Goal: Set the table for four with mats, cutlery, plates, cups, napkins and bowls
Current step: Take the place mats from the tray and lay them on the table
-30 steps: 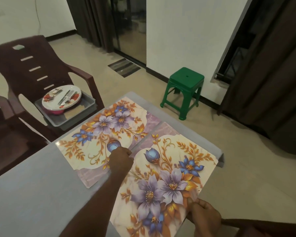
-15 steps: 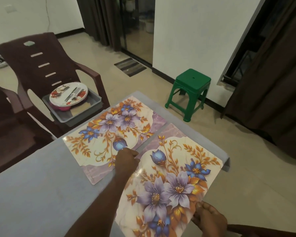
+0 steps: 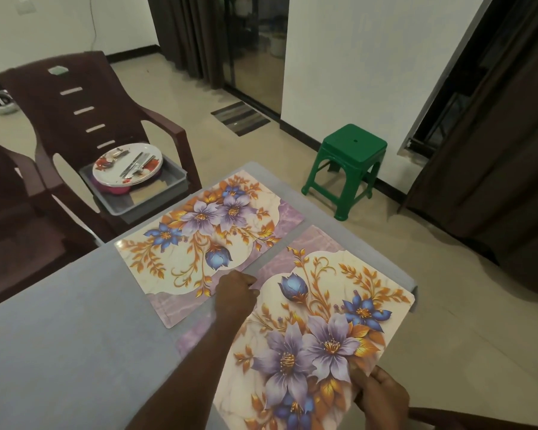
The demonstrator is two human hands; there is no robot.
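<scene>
1. Though the mats are richly printed with purple and blue flowers and orange leaves, no writing or brand can be read on anything in view.
2. Two floral mats show plainly: the far mat (image 3: 208, 243) lies flat on the grey table (image 3: 59, 336), and the near mat (image 3: 317, 330) lies just beside it, a narrow strip of table between them. A purple edge peeks out beneath the near mat's left side; whether that is another mat I cannot tell.
3. The left hand (image 3: 235, 294) is curled at the near mat's left edge, knuckles up; whether it pinches the mat or merely presses it cannot be told.
4. The right hand (image 3: 381, 395) grips the near mat's right corner, fingers curled over its edge, at the table's side.
5. One grey tray (image 3: 168, 187) sits on the seat of a brown plastic chair (image 3: 75, 97) past the table; in it a stack of white plates (image 3: 128, 164) rests on something pink, with cutlery (image 3: 137, 164) lying on the top plate. How many plates or pieces there are cannot be counted.
6. A second brown chair (image 3: 10, 212) stands at the left, and one green stool (image 3: 348, 169) stands on the floor by the white wall.
</scene>
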